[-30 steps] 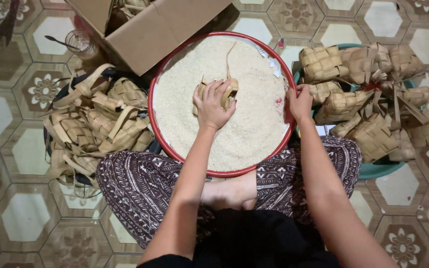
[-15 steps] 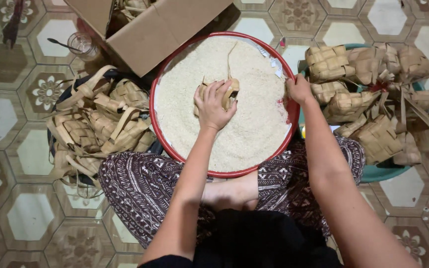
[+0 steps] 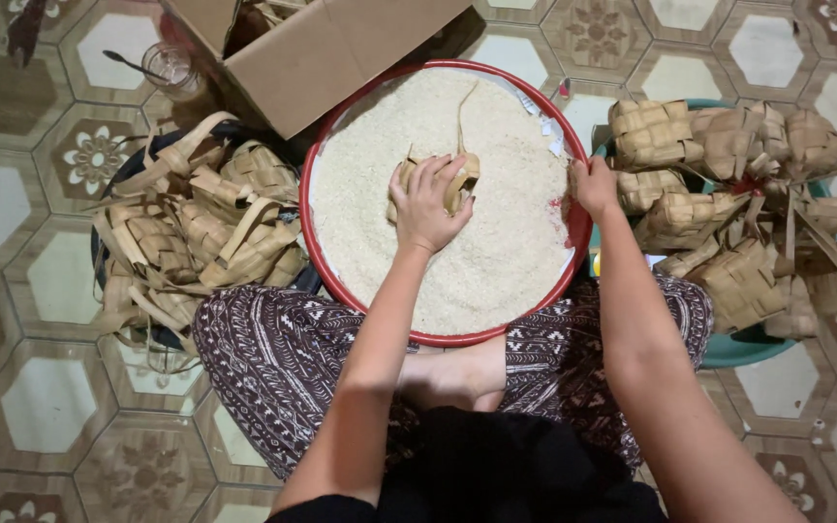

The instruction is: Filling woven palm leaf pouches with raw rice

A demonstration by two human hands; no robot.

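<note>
A round red-rimmed basin (image 3: 322, 281) full of white rice (image 3: 496, 242) rests on my lap. My left hand (image 3: 430, 205) lies in the middle of the rice, closed around a small woven palm-leaf pouch (image 3: 464, 178) whose loose strip sticks up. My right hand (image 3: 595, 186) grips the basin's right rim. Empty woven pouches (image 3: 196, 237) are heaped to the left of the basin. A pile of plumper woven pouches (image 3: 728, 194) fills a green basin (image 3: 743, 351) on the right.
An open cardboard box (image 3: 331, 48) stands behind the red-rimmed basin at the top. A glass with a spoon (image 3: 169, 68) sits on the patterned tile floor (image 3: 31, 387) at top left. My patterned trousers (image 3: 273, 358) show under the basin.
My right hand has slid from the pouches beside the basin onto the red rim. My left hand has stayed in the rice on the pouch.
</note>
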